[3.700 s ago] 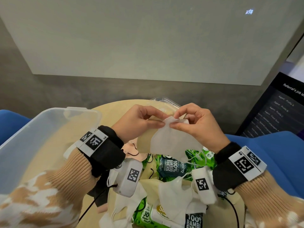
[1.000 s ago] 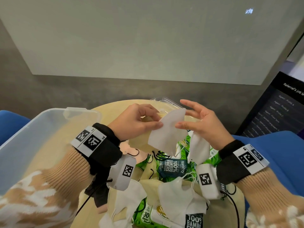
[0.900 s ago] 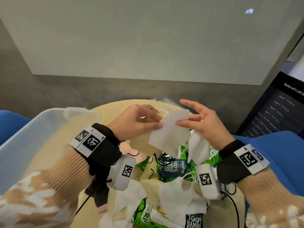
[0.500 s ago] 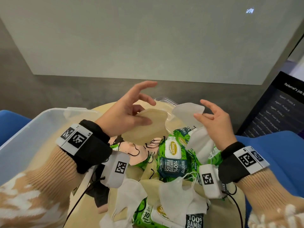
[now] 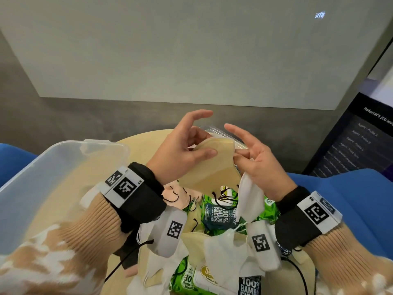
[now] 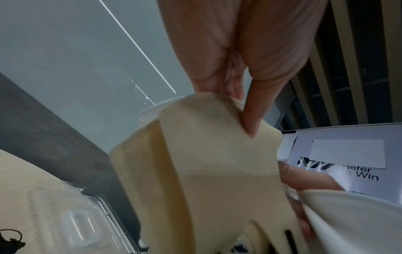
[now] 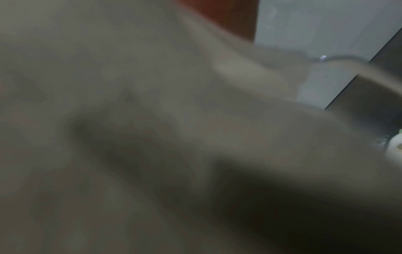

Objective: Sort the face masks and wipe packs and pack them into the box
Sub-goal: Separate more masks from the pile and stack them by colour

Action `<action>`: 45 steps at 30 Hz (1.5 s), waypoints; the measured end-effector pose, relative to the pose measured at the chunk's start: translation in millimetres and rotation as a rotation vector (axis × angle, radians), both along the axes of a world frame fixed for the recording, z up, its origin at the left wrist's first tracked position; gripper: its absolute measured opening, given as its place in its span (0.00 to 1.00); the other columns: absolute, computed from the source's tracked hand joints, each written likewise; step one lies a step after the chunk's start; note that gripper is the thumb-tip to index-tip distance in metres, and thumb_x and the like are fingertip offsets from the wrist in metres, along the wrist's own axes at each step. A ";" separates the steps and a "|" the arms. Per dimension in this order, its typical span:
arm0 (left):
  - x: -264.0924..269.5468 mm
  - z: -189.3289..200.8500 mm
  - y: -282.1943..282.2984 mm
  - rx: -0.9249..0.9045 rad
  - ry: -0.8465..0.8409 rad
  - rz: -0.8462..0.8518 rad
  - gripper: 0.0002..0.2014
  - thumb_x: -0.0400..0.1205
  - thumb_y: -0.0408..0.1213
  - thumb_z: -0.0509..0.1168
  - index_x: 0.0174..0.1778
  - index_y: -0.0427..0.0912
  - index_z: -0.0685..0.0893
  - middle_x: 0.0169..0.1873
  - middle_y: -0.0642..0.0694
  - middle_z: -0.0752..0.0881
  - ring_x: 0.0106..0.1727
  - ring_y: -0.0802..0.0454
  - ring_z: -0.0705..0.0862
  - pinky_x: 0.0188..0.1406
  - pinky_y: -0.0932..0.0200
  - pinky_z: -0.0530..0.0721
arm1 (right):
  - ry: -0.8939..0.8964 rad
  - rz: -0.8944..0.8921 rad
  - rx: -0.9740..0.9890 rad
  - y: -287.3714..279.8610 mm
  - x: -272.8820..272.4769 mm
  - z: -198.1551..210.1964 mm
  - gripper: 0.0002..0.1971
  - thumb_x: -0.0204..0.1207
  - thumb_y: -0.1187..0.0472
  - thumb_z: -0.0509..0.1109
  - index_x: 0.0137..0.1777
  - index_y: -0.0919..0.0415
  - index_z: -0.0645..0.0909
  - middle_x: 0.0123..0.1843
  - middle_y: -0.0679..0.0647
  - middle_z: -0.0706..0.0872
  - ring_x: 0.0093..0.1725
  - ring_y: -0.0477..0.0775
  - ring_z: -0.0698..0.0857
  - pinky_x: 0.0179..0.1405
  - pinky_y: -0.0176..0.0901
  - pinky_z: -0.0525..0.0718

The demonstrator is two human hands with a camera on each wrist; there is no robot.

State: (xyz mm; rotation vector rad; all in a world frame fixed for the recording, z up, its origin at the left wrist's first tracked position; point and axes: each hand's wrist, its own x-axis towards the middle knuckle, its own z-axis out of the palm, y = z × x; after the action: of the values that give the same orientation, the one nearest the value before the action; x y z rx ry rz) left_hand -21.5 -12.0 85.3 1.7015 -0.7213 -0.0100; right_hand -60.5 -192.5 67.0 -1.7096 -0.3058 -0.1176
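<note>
Green wipe pack [image 5: 214,216] (under the hands) reads "100% BAMBOO FIBERS".

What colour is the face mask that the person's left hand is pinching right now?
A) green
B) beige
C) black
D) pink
B: the left hand pinches a beige face mask between thumb and fingers, and the left wrist view shows the same cream-coloured fabric under the thumb.
</note>
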 end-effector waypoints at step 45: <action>15.2 -15.6 5.1 0.195 0.145 0.425 0.15 0.77 0.51 0.69 0.42 0.41 0.90 0.37 0.49 0.87 0.35 0.59 0.80 0.34 0.65 0.76 | -0.227 -0.612 -0.009 -8.9 5.7 -5.6 0.16 0.67 0.70 0.77 0.43 0.51 0.76 0.41 0.44 0.80 0.35 0.30 0.80 0.29 0.23 0.76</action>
State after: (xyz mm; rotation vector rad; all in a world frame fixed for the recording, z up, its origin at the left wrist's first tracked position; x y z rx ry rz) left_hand -6.3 -6.9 69.6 1.9905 -0.2476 0.0942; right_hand -54.7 -201.4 61.4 -1.7526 0.0619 -0.7619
